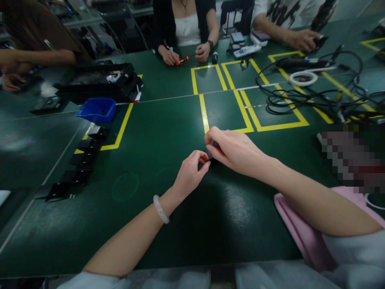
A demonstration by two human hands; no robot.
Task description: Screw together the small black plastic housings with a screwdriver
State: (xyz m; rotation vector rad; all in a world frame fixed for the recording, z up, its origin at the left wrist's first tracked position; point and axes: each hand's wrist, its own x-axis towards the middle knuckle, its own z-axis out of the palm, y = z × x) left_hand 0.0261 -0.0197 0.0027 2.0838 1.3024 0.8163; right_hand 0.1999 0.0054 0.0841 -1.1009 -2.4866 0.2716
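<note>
Over the middle of the green table [180, 224], my two hands meet around a small dark object [209, 152], mostly covered by fingers. My left hand [192, 170], below a pale bracelet [161, 209], has its thumb and fingertips curled in at the object's lower left side. From the upper right, my right hand [234, 150] pinches the same object between thumb and fingers. What the object is cannot be made out.
A row of black parts [81, 164] and a blue tray [98, 109] stand at left, near black stacked trays [99, 82]. Black cables [282, 100] lie at right. A pink cloth [297, 224] is under my right forearm. People sit across the table.
</note>
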